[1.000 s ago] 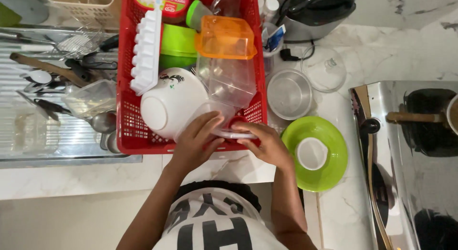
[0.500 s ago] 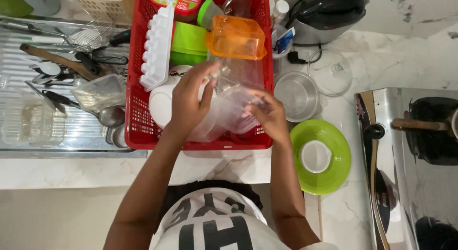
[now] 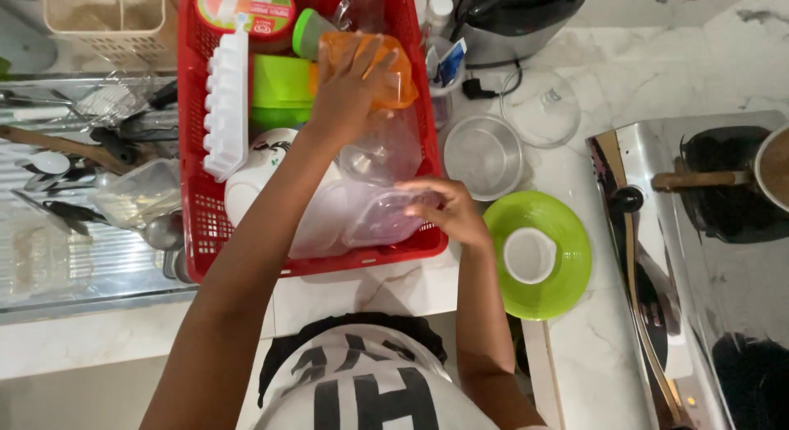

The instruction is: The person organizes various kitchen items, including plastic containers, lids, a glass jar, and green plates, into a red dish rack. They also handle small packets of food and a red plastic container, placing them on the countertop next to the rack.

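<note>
A red dish basket (image 3: 191, 142) stands on the counter, packed with a white ice tray (image 3: 226, 101), green containers (image 3: 281, 83), a white bowl (image 3: 251, 175) and clear plastic tubs. My left hand (image 3: 349, 89) reaches to the basket's far end and rests on an orange translucent container (image 3: 396, 77). My right hand (image 3: 448, 208) grips a clear plastic container (image 3: 382, 220) at the basket's near right corner.
A green plate with a white cup (image 3: 534, 253) sits right of the basket, a steel bowl (image 3: 483, 155) and a glass lid (image 3: 541, 108) behind it. A stove (image 3: 699, 257) stands far right. Utensils lie on the steel drainboard (image 3: 74, 192) at left.
My left hand has moved from the basket's near edge up to the orange container at the far end. My right hand has shifted with the clear container inside the basket.
</note>
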